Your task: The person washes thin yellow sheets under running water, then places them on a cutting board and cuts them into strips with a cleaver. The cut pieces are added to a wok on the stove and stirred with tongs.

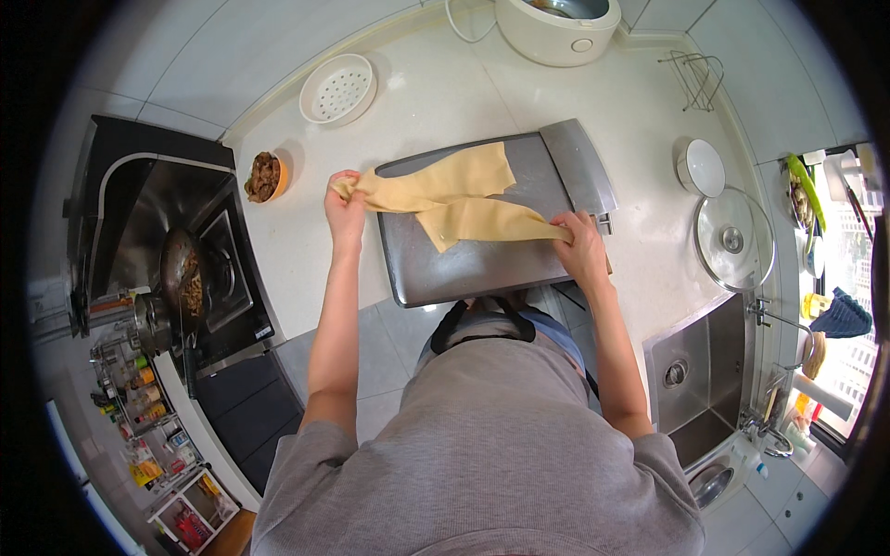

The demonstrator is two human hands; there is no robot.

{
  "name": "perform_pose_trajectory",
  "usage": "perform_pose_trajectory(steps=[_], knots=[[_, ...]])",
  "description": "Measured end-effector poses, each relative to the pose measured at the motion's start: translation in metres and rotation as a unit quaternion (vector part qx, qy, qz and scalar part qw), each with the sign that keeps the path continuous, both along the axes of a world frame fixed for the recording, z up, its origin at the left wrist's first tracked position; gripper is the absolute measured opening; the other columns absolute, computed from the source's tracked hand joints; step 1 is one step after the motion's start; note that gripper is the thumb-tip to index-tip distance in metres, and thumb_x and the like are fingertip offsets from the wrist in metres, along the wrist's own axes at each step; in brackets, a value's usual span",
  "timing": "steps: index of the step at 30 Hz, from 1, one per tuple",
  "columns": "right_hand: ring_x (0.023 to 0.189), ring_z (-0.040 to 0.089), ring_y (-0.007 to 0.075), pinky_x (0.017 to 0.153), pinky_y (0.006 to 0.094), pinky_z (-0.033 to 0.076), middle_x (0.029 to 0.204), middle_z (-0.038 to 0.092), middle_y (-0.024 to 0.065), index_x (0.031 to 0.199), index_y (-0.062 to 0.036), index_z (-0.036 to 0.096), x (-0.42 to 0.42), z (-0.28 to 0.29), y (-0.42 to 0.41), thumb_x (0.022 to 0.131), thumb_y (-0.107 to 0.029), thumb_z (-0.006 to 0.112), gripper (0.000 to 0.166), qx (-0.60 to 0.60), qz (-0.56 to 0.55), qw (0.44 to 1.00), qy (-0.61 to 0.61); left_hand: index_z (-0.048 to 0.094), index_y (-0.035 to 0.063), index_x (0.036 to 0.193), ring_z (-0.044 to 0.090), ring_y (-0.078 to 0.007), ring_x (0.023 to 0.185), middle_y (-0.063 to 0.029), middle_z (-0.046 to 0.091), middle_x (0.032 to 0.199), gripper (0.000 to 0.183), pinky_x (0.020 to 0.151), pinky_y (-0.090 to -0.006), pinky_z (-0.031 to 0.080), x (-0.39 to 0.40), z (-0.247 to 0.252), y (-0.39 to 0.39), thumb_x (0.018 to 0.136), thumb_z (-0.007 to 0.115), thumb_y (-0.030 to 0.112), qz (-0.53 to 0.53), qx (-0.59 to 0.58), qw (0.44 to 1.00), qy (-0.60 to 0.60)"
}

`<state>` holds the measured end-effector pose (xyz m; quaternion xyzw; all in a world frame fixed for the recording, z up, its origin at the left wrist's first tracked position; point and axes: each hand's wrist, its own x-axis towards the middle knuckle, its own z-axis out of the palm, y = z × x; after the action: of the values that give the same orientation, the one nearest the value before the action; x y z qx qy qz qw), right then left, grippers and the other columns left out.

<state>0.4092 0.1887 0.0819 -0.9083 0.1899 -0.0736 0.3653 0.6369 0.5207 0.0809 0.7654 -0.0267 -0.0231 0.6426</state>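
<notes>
Two strips of thin pale-yellow sheet food, which look like tofu skin, lie partly overlapping on a dark grey cutting board. My left hand pinches the bunched left end of the upper strip just beyond the board's left edge. With its fingers my right hand grips the narrowed right end of the lower strip, over the board's right side. Across the board's right end lies a broad metal blade, apparently a cleaver; its handle is partly hidden behind my right hand.
An orange bowl of brown food and a perforated white basket stand left. A rice cooker is at the back. A white bowl, glass lid and sink are right. A wok sits on the stove.
</notes>
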Motion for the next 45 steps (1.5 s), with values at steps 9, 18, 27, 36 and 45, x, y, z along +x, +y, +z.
perform_pose_trajectory(steps=[9,18,27,36,45], knots=[[0.091,0.060,0.0344,0.079,0.0428,0.049,0.094,0.058,0.0116,0.097,-0.0095,0.065,-0.008,0.021,0.003,0.075,-0.003,0.067,0.024,-0.075,0.079,0.994,-0.028,0.055,0.0192,0.136,0.050,-0.0279,0.127,-0.0095,0.050,0.142,0.068,0.105,-0.0389,0.043,-0.009,0.012,-0.105,0.073,0.079,0.010,-0.245,0.331,0.887,-0.208],[0.089,0.059,0.0303,0.078,0.0385,0.046,0.094,0.059,0.0082,0.093,-0.0099,0.067,0.007,0.069,0.000,0.074,-0.004,0.068,0.020,-0.130,0.150,0.979,-0.049,0.063,0.0152,0.117,0.049,-0.0330,0.121,-0.0089,0.051,0.135,0.047,0.103,-0.0447,0.040,-0.033,-0.009,-0.077,0.072,0.074,0.011,-0.209,0.375,0.863,-0.265],[0.081,0.060,0.0270,0.073,0.0354,0.046,0.088,0.062,0.0082,0.094,-0.0091,0.067,0.034,0.117,-0.008,0.072,0.001,0.064,0.025,-0.056,0.180,0.982,-0.030,0.062,0.0071,0.106,0.055,-0.0277,0.116,-0.0062,0.064,0.120,0.030,0.095,-0.0397,0.047,-0.105,-0.024,-0.071,0.077,0.072,0.009,-0.258,0.209,0.929,-0.166],[0.087,0.057,0.0093,0.077,0.0270,0.047,0.091,0.064,0.0002,0.101,0.0024,0.068,0.061,0.083,-0.064,0.093,-0.021,0.068,0.024,0.255,0.179,0.948,0.071,0.059,0.0000,0.106,0.062,-0.0086,0.088,-0.0007,0.066,0.089,0.013,0.081,-0.0240,0.049,-0.094,0.020,-0.024,0.095,0.061,0.007,-0.265,0.033,0.958,0.107],[0.079,0.052,0.0086,0.076,0.0267,0.045,0.079,0.062,0.0002,0.101,0.0007,0.067,0.082,0.054,-0.062,0.098,-0.028,0.060,0.029,0.180,0.177,0.964,0.083,0.060,0.0065,0.102,0.059,-0.0107,0.080,-0.0032,0.063,0.088,0.020,0.070,-0.0257,0.046,-0.086,0.000,-0.028,0.090,0.069,0.019,-0.249,0.195,0.945,0.088]])
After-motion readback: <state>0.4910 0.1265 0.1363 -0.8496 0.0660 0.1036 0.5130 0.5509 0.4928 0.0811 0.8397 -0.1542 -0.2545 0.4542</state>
